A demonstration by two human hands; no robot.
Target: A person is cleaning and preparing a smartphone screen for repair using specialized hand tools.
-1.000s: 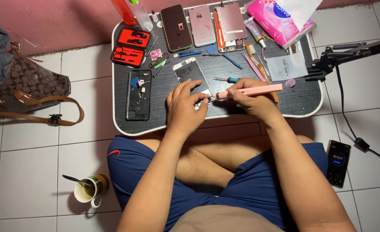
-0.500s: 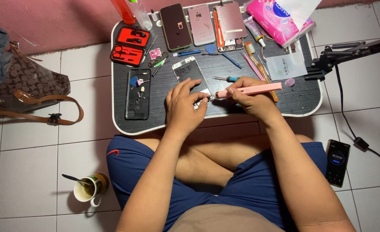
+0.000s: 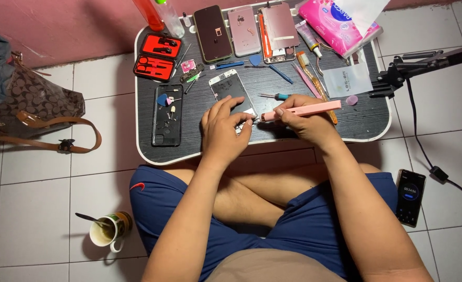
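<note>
Head view: a person is sitting cross-legged on a tiled floor at a low black table [image 3: 189, 151].
Far left: a brown patterned bag [image 3: 30, 102] is lying on the floor, and a mug [image 3: 105, 232] with a spoon in it is standing near the person's knee.
Table left: a red tool case [image 3: 158, 56] is lying open, with a black phone case [image 3: 167, 115] holding small bits just below it.
Left hand [image 3: 223, 130]: it is pressing down on a white phone [image 3: 232, 93] near the table's front edge, fingers spread flat over its lower end.
Right hand [image 3: 306, 122]: it is gripping a pink electric screwdriver [image 3: 301, 110], fingers closed around the barrel, its tip pointing at the phone's lower corner.
Table back: three more phones [image 3: 244, 30] are lying side by side.
Table right: a pink tissue pack [image 3: 340, 23] is sitting at the corner.
Far right: a black phone [image 3: 410, 197] with a lit screen is lying on the floor.
</note>
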